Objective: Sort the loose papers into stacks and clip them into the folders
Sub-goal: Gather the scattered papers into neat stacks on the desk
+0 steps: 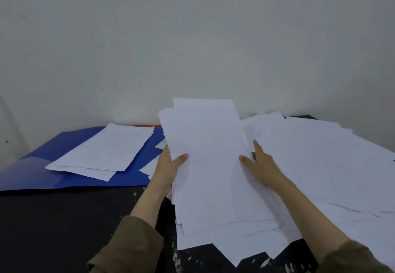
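Observation:
A thick stack of white papers [210,157] is tilted up in the middle of the view. My left hand [168,168] grips its left edge, thumb on top. My right hand [259,163] holds its right edge, thumb on the front sheet and forefinger pointing up along the side. A blue folder [42,165] lies open on the left, with a small pile of white sheets [102,150] resting on it. A broad heap of loose papers [327,165] covers the table on the right and runs under the held stack.
The black table [64,225] shows bare in the near left, with white paint flecks along its front. A red edge [147,126] peeks out behind the blue folder. A plain pale wall [192,37] stands close behind the table.

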